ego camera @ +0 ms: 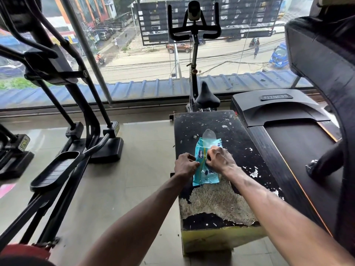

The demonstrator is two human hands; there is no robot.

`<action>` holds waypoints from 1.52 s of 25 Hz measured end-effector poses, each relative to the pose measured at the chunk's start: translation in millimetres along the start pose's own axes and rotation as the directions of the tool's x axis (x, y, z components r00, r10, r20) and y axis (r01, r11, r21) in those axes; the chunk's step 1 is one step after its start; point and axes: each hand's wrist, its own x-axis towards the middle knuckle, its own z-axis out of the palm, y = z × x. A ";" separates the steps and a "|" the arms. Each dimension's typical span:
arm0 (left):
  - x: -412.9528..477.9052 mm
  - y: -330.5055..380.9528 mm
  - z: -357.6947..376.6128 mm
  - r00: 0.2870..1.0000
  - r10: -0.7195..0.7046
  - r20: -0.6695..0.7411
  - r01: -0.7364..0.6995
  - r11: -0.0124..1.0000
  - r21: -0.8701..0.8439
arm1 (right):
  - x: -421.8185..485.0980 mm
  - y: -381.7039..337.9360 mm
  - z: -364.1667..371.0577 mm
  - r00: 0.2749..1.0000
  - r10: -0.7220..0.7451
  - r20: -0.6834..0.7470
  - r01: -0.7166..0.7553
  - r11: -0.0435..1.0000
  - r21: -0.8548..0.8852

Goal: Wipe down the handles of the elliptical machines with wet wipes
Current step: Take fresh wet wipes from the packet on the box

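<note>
We note a worn black bench (pixel 242 143), covering peeled at its near edge. A spin bike (pixel 207 97) stands past its far edge; a treadmill (pixel 278 107) flanks its right edge.

"chicco" showed in white on the blue wipes pack (pixel 206 174). Over on the treadmill (pixel 278 110), a badge (pixel 276 97) spelled "FITNESS". The elliptical's base plates (pixel 116 128) were too small to read.
</note>
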 end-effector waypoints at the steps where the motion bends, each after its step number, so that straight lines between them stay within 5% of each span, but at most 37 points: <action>1: -0.2 0.7 -0.8 1.000 -0.001 -0.001 0.001 1.000 -0.001 | -0.2 1.3 1.6 1.000 -0.009 -0.017 0.009 1.000 -0.002; 17: 2.4 3.5 0.9 1.000 -0.005 -0.009 0.005 1.000 0.001 | -21.6 14.5 -12.4 0.966 0.050 -0.253 0.029 0.955 0.297; 25: 1.3 9.2 -0.8 0.997 0.061 -0.036 -0.060 0.997 0.046 | -21.7 8.5 -4.1 0.981 0.046 -0.191 0.011 0.958 0.286; 31: 1.3 9.6 -1.4 0.995 0.095 -0.013 -0.094 0.992 0.078 | -14.4 6.1 -1.4 0.968 0.198 -0.151 -0.137 0.930 0.341; 38: 0.0 9.6 1.1 0.997 0.078 -0.003 -0.078 0.992 0.104 | -11.2 0.4 6.7 0.982 0.168 -0.084 -0.147 0.967 0.206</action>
